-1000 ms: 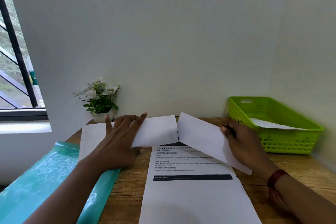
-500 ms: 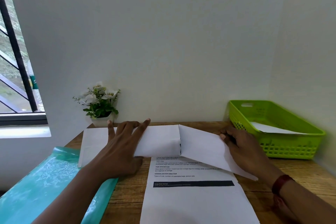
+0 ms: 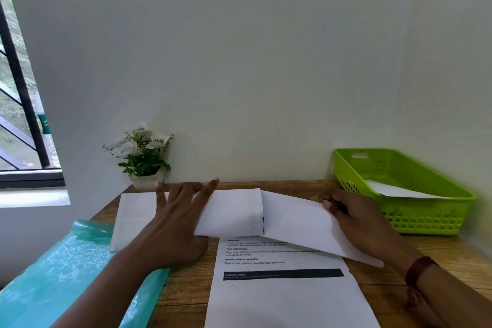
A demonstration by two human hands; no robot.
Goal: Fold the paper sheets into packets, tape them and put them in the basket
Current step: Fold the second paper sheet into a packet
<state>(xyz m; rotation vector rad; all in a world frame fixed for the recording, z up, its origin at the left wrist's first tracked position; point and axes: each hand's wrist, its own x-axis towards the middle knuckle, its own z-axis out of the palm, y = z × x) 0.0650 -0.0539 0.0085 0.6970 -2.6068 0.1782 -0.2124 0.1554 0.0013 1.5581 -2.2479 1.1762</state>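
**A:** ok so what's different from a sec ago?

**B:** the right flap (image 3: 300, 224) is lower now, right hand (image 3: 354, 218) came down with it, and its inner edge now meets the left flap (image 3: 231, 213).

walls (image 3: 253, 61): pale, plain | window (image 3: 18, 114): left, dark bars, daylight | table (image 3: 439, 250): wood

White paper sheet (image 3: 279, 298) with a black band, lime-green basket (image 3: 426, 218).
Brown wood-grain table (image 3: 186, 298); teal folder (image 3: 66, 274); white flowers (image 3: 141, 141).

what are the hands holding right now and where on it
The right hand pinches the folded sheet at its right flap's outer edge; the left hand only presses flat on its left half.
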